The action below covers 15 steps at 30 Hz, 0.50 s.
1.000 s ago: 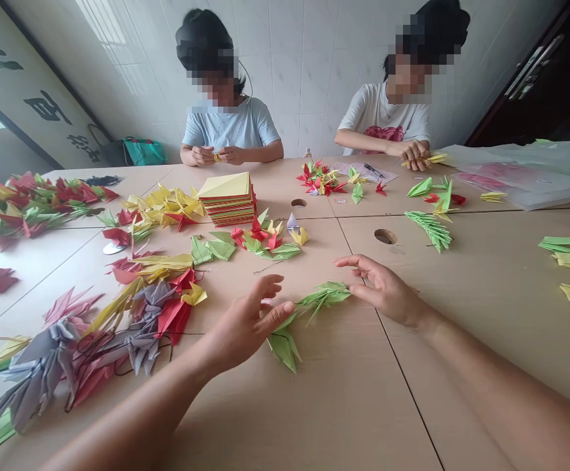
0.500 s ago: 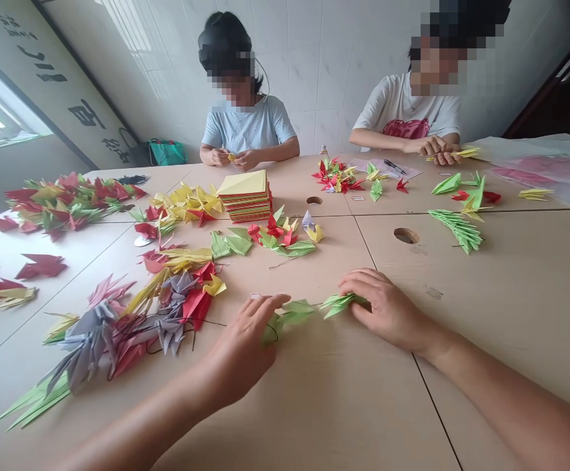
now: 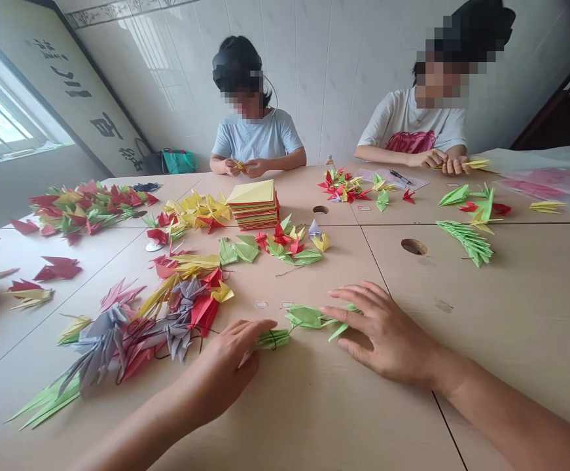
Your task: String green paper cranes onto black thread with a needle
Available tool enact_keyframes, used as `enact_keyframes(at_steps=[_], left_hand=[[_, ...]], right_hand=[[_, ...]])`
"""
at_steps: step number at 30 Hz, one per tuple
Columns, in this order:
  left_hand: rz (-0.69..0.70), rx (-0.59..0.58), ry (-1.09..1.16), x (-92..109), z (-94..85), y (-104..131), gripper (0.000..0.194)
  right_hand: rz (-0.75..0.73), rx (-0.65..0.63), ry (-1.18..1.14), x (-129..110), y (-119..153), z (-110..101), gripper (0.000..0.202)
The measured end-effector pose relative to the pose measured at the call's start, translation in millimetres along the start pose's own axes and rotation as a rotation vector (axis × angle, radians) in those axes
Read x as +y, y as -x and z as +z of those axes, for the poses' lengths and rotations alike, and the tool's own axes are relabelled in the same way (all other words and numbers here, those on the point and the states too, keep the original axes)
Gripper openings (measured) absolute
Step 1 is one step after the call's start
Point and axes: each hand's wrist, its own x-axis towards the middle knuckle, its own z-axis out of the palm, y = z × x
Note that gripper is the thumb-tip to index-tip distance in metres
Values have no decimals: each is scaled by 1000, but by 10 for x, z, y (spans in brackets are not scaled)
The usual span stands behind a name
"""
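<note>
Left to right. Mixed folded-paper pile [image 3: 181, 314], left of centre: its black cords lie near the left hand [image 3: 220, 373], so keep that wrist off them; a snag could drag the pile.

Left hand, centre of frame: fingers bent in, nearly closed on the left end of a green bundle [image 3: 281, 339] with a dark thread round it. Thumb contact hidden; looks like a light pinch. I'd hold near the thread and press flat: squeeze hard and the folds crease, too loose and the layers fan.

Green folded piece [image 3: 305, 316] lies on the worktop [image 3: 314, 405], between the hands. Better moved by its firm folded body than by the thin tips.

Right hand [image 3: 387, 333], right of centre: fingers spread, wide open, over a spiky green piece [image 3: 338, 330]. Can't tell if they touch it; no closed grip visible. Best to come in low, gather the strips together, then close softly; one loose strip could bend.

Axes: bundle runs roughly left-right, visible end facing right, thread across its long axis. Middle piece also roughly left-right, dipping slightly to the right, narrow end toward the spiky one. Spiky piece: longest visible strip slants lower left to upper right, tip at lower left; rest partly hidden by fingers, so overall axis uncertain.
</note>
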Motion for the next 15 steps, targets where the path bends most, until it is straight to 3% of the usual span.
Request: enact_keyframes(at_steps=[5, 8, 11, 15], left_hand=[[-75, -66, 69, 65, -94, -10, 35], [-94, 0, 36, 55, -169, -128, 30], [10, 146, -113, 90, -241, -407, 30], [137, 155, -187, 202, -249, -984, 29]], right_hand=[[-96, -176, -3, -81, 2, 7, 37], [-79, -158, -42, -58, -5, 4, 35], [-52, -62, -58, -3, -10, 6, 42], [-26, -2, -41, 77, -18, -5, 45]])
